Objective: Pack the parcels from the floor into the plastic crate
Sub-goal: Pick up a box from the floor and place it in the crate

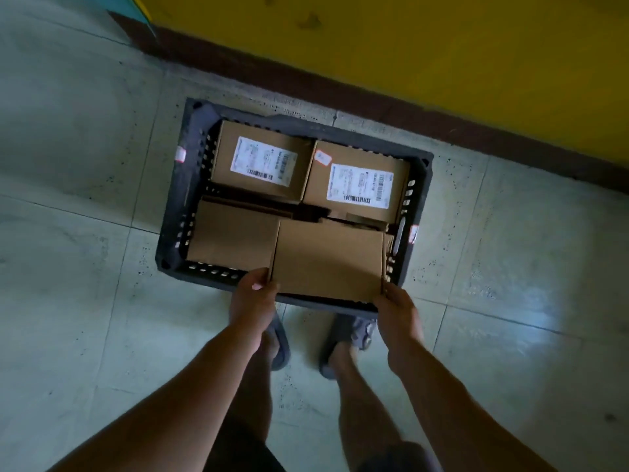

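- Parcel (pixel 328 258), plain cardboard, sits at frame centre over the black crate (pixel 190 155).
- I see my left hand (pixel 253 298) and right hand (pixel 396 310) gripping its near corners.
- Two labelled boxes (pixel 262 163) fill the crate's upper half.

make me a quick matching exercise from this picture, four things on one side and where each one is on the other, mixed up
Things:
1. Plain brown cardboard parcel
2. Brown cardboard parcel with a small pink sticker
3. Black plastic crate
4. Dark slide sandals

Places:
A. On the pale tiled floor, by the yellow wall
B. Far right corner of the crate
C. On the person's feet
D. Held between both hands at the crate's near edge

Pairs: 1-D, 2-B, 3-A, 4-C
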{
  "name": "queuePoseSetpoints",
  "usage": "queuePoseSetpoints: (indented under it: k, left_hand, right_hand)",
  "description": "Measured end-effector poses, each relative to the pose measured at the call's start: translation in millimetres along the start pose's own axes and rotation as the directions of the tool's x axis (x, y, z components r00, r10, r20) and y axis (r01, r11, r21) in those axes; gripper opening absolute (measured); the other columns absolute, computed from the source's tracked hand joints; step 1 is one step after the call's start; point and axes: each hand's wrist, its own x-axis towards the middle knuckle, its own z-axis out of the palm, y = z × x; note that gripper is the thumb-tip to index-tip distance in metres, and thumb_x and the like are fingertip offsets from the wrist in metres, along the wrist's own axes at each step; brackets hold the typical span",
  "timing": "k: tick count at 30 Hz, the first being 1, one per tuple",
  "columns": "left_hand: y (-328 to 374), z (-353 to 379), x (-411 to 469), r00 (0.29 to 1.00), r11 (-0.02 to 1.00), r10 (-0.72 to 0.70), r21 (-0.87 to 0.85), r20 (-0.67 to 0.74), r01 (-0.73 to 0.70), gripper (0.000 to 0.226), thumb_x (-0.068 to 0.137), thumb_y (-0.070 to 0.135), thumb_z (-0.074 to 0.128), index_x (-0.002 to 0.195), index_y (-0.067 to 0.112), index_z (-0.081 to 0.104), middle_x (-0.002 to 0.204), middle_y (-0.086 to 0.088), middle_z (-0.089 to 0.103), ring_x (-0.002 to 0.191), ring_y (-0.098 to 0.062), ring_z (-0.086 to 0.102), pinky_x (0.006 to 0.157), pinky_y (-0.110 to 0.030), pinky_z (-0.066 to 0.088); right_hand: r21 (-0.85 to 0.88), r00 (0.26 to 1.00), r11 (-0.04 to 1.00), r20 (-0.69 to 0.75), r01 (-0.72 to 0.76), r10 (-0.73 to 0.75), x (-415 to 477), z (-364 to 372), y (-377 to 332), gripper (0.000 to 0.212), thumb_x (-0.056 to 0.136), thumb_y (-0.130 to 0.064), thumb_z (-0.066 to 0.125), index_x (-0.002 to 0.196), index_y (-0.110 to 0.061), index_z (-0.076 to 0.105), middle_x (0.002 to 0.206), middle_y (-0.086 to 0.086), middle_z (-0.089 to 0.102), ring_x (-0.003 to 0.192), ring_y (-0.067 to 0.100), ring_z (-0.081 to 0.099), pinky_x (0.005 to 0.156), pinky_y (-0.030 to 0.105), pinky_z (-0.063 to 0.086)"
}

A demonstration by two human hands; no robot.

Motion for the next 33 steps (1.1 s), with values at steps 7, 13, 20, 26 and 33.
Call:
queuePoseSetpoints:
  k: [7, 13, 20, 26, 33]
  left_hand:
    - [2, 27, 43, 0.998, 0.985, 0.058, 0.162, 0.019, -0.06, 0.028, 0.094, 0.02, 0.057, 0.121, 0.016, 0.059, 0.106, -0.002, 0.064, 0.087, -0.016, 0.057, 0.057, -0.022, 0.038]
    - [7, 60, 63, 0.998, 0.975, -0.033, 0.222, 0.062, 0.018, 0.044, 0.094, 0.016, 0.055, 0.137, 0.017, 0.048, 0.124, 0.001, 0.059, 0.111, -0.026, 0.058, 0.091, -0.032, 0.047]
    - [4, 65, 51, 0.994, 0.961, -0.032, 0.275, 0.108, 0.001, 0.049, 0.095, 0.017, 0.053, 0.142, 0.022, 0.043, 0.143, -0.004, 0.05, 0.107, -0.025, 0.061, 0.092, -0.037, 0.05]
    - [17, 64, 47, 0.995, 0.903, 0.062, 0.42, 0.083, -0.092, 0.057, 0.095, 0.021, 0.052, 0.148, 0.021, 0.031, 0.147, -0.009, 0.041, 0.081, -0.008, 0.057, 0.065, -0.022, 0.046]
    - [65, 97, 97, 0.447, -0.067, 0.688, 0.663, 0.571, -0.745, 0.066, 0.094, 0.041, 0.046, 0.153, 0.025, 0.02, 0.162, -0.006, 0.005, 0.149, -0.031, 0.006, 0.118, -0.054, 0.015]
  right_hand:
    - [0.026, 0.999, 0.999, 0.002, 0.037, -0.037, 35, 27, 26, 0.026, 0.09, -0.016, 0.049, 0.113, -0.022, 0.059, 0.104, 0.004, 0.06, 0.084, 0.018, 0.056, 0.064, 0.026, 0.042]
    - [-0.225, 0.985, 0.959, 0.062, 0.17, -0.16, 42, 20, 31, 0.055, 0.09, -0.019, 0.048, 0.144, -0.021, 0.037, 0.161, -0.004, 0.011, 0.118, 0.013, 0.048, 0.082, 0.036, 0.052]
    - [-0.347, 0.961, 0.897, 0.134, 0.273, -0.241, 47, 16, 32, 0.057, 0.093, -0.023, 0.045, 0.148, -0.031, 0.032, 0.161, -0.011, 0.013, 0.142, 0.016, 0.029, 0.11, 0.041, 0.037]
    - [-0.455, 0.952, 0.841, 0.225, 0.292, -0.209, 62, 20, 25, 0.059, 0.093, -0.025, 0.046, 0.149, -0.031, 0.029, 0.161, -0.011, 0.013, 0.146, 0.023, 0.017, 0.117, 0.044, 0.026]
    - [-0.656, 0.872, 0.591, 0.242, 0.47, -0.426, 80, 48, 21, 0.076, 0.093, -0.038, 0.051, 0.153, -0.036, 0.003, 0.16, 0.001, -0.021, 0.146, 0.027, -0.021, 0.119, 0.051, 0.0]
